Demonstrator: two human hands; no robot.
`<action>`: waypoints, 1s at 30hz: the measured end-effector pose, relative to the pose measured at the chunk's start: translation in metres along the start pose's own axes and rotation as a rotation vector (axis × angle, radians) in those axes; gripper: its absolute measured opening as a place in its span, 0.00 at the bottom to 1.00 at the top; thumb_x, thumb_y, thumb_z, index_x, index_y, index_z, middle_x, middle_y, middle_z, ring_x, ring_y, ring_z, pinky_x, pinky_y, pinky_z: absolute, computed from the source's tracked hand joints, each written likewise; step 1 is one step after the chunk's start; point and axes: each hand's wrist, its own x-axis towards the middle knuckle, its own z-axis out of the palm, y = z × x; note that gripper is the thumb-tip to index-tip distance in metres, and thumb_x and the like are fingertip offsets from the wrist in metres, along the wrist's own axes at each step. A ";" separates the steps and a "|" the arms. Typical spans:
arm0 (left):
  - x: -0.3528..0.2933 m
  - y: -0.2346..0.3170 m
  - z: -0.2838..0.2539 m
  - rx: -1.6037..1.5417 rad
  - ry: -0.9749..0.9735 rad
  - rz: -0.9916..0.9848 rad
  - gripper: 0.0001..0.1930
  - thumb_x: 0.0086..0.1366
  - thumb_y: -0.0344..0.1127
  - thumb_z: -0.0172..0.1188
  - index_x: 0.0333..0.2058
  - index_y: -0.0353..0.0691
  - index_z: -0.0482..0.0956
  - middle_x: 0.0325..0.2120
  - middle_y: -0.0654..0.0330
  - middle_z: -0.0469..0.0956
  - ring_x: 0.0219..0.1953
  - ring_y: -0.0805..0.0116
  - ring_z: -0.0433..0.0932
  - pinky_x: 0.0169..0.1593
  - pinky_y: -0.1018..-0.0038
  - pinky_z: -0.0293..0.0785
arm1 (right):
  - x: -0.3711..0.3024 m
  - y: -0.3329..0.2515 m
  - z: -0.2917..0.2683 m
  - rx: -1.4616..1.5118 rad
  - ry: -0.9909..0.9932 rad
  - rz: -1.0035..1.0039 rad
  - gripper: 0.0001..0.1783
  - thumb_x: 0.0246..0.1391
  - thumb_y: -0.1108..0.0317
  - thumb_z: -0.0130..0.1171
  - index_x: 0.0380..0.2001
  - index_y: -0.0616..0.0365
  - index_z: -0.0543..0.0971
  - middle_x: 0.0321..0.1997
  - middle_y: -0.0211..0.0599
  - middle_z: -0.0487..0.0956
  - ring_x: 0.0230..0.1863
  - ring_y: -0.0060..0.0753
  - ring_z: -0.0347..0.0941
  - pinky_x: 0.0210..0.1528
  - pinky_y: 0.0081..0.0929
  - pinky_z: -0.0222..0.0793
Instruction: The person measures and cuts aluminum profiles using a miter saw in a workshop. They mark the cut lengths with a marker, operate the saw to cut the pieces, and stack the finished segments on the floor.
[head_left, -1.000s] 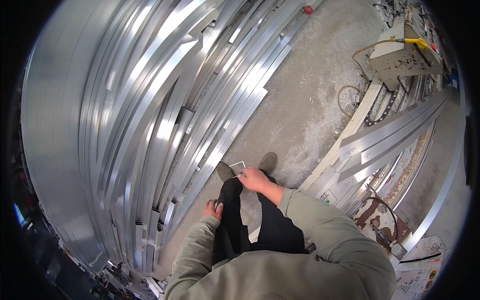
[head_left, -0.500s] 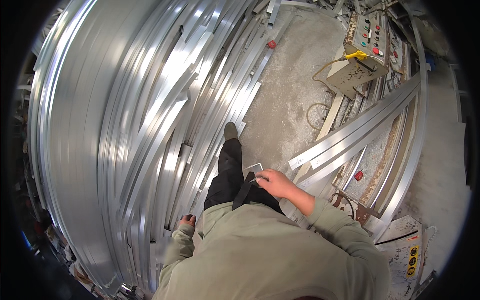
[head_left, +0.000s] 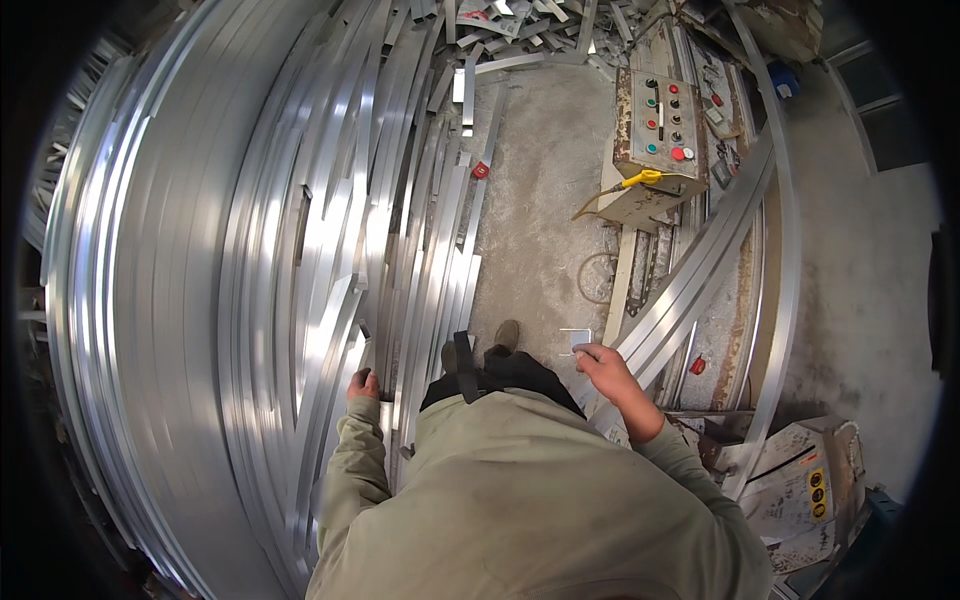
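Note:
My right hand (head_left: 608, 372) pinches a small square-ended piece of aluminium profile (head_left: 579, 338) between thumb and fingers, over the concrete floor to the right of my shoes. My left hand (head_left: 364, 384) is low at my left side, beside the long aluminium profiles (head_left: 335, 340). Its fingers are curled, with something dark at them that I cannot make out. Several long profiles (head_left: 690, 270) lie slanting across a machine bed, just beyond my right hand.
A worn control box (head_left: 655, 125) with coloured buttons and a yellow air gun (head_left: 642, 179) stands ahead on the right. One red tape measure (head_left: 480, 171) is on the left stack, and a similar red object (head_left: 697, 366) is on the machine bed. Offcuts (head_left: 545, 40) are heaped at the far end.
My right hand has moved right, away from my lap, carrying the profile piece. My left hand has risen beside the stack. My body has turned, and my feet have shifted.

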 end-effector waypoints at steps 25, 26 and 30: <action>0.267 0.494 0.322 0.774 -0.293 0.220 0.25 0.67 0.56 0.68 0.53 0.42 0.89 0.49 0.48 0.89 0.56 0.44 0.86 0.61 0.55 0.81 | 0.507 -0.259 -0.369 0.206 0.309 -0.385 0.14 0.69 0.63 0.66 0.50 0.61 0.85 0.45 0.46 0.88 0.45 0.39 0.84 0.49 0.34 0.78; 0.285 0.515 0.329 0.806 -0.325 0.226 0.26 0.67 0.57 0.67 0.53 0.43 0.89 0.50 0.48 0.89 0.57 0.44 0.85 0.62 0.56 0.80 | 0.525 -0.266 -0.380 0.218 0.329 -0.399 0.14 0.69 0.63 0.66 0.50 0.61 0.85 0.45 0.46 0.88 0.45 0.39 0.84 0.49 0.34 0.78; 0.381 0.636 0.367 1.079 -0.491 0.246 0.28 0.66 0.60 0.65 0.53 0.43 0.89 0.52 0.47 0.88 0.58 0.44 0.85 0.63 0.57 0.80 | 0.593 -0.300 -0.444 0.205 0.394 -0.419 0.14 0.69 0.63 0.66 0.49 0.61 0.85 0.45 0.47 0.87 0.44 0.43 0.84 0.47 0.36 0.78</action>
